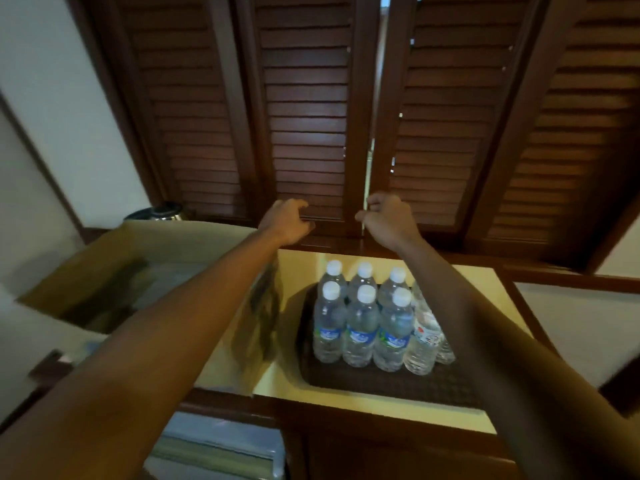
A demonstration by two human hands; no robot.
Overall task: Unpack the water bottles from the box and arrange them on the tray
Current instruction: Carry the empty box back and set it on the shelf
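Clear plastic water bottles with white caps stand grouped on dark tray, both hands, left & right, curled empty above; next prob. reach cardboard box.

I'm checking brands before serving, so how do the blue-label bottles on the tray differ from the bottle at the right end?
The blue-label bottles carry blue bands; the right-end bottle has a white label with a red mark. The blue-label bottles show white caps; the right-end bottle's top is hidden behind an arm. Six blue-label bottles form two rows; the right-end bottle stands beside them. All are clear, upright, on the dark tray.
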